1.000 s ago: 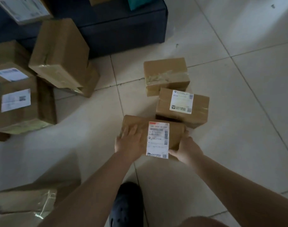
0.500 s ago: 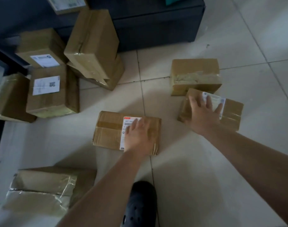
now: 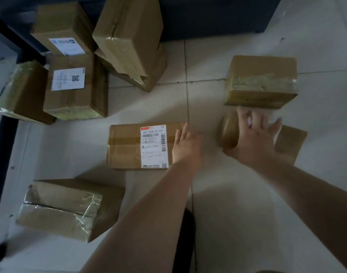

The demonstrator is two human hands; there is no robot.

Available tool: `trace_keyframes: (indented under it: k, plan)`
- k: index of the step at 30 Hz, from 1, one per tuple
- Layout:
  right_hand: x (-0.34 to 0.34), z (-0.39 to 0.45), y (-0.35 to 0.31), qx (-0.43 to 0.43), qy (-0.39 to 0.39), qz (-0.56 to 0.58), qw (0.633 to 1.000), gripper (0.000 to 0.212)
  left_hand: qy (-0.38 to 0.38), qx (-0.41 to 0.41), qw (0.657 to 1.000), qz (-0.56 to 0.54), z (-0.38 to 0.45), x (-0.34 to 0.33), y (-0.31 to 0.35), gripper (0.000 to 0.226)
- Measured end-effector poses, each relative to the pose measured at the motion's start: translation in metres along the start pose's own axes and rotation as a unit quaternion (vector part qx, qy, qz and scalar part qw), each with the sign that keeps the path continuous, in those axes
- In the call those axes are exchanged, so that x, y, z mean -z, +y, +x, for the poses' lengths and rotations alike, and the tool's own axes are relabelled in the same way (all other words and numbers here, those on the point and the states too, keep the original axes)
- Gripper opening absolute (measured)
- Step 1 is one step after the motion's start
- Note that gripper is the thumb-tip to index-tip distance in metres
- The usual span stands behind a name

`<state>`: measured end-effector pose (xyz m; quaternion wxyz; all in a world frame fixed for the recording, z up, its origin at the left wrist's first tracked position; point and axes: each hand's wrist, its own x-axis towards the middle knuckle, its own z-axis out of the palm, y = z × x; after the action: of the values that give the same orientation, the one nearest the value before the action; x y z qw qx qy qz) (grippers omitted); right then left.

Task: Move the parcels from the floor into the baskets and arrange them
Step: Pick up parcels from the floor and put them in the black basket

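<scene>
Right hand (image 3: 255, 138) fingers (image 3: 242, 117) spread flat over small parcel (image 3: 290, 142), no closed grip yet. Left hand (image 3: 185, 146) open, resting at right end of labelled parcel (image 3: 137, 146). Both parcels on floor (image 3: 237, 194). Taped box (image 3: 261, 79) just beyond, more stacked far left. No baskets visible; nearly everything left.

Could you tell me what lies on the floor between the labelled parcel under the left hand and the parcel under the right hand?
Nothing: in the head view only bare floor tile separates the labelled parcel from the other parcel.
</scene>
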<state>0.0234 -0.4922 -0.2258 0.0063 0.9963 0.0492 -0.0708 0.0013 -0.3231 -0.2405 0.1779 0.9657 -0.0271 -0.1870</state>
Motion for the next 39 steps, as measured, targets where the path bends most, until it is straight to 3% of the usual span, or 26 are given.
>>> trace_keyframes:
  k: [3,6,10,12,13,17,21,23,26,30,32,36,39]
  plan:
    - [-0.004,-0.031,-0.027,0.072,0.051,0.012,0.996,0.113,0.101,0.022,0.987,-0.122,0.000,-0.002,-0.006,0.045]
    - [-0.002,-0.049,-0.039,0.134,0.088,0.013,0.987,0.097,0.124,0.077,0.969,-0.199,-0.001,-0.006,0.001,0.037]
    - [-0.001,-0.059,-0.021,0.208,0.048,0.065,0.975,0.044,0.102,0.104,0.965,-0.218,-0.003,-0.008,0.008,0.044]
    - [-0.004,-0.064,-0.007,0.219,-0.018,0.093,0.971,0.031,0.069,0.079,0.979,-0.176,-0.005,-0.011,0.008,0.048]
    - [-0.008,-0.064,0.000,0.185,-0.044,0.111,0.976,0.030,0.050,0.067,0.986,-0.146,-0.006,-0.013,0.008,0.050]
    - [-0.017,-0.062,0.034,-0.082,-0.019,0.197,0.977,0.057,0.023,0.042,0.995,-0.090,-0.015,-0.023,0.005,0.055]
    - [-0.024,-0.065,0.056,-0.203,-0.077,0.266,0.939,0.091,0.034,0.035,0.996,-0.081,-0.019,-0.026,0.007,0.053]
    - [-0.024,-0.063,0.054,-0.207,-0.112,0.310,0.921,0.095,0.054,0.029,0.995,-0.083,-0.018,-0.025,0.011,0.055]
    - [-0.018,-0.048,0.040,-0.127,-0.133,0.259,0.948,0.095,0.107,0.017,0.991,-0.073,-0.011,-0.020,0.017,0.061]
    - [-0.003,-0.010,0.017,-0.039,-0.033,0.197,0.979,0.074,0.114,0.010,0.989,-0.092,0.006,-0.015,0.029,0.057]
    - [0.005,0.019,0.011,-0.014,-0.002,0.184,0.983,0.075,0.086,0.012,0.992,-0.093,0.011,-0.018,0.038,0.055]
    - [0.013,0.086,0.008,-0.011,-0.066,0.096,0.993,0.089,0.011,0.011,0.995,-0.098,0.018,-0.026,0.045,0.053]
    - [0.012,0.120,0.014,-0.038,-0.138,0.044,0.989,0.091,-0.009,0.010,0.983,-0.181,0.017,-0.022,0.048,0.050]
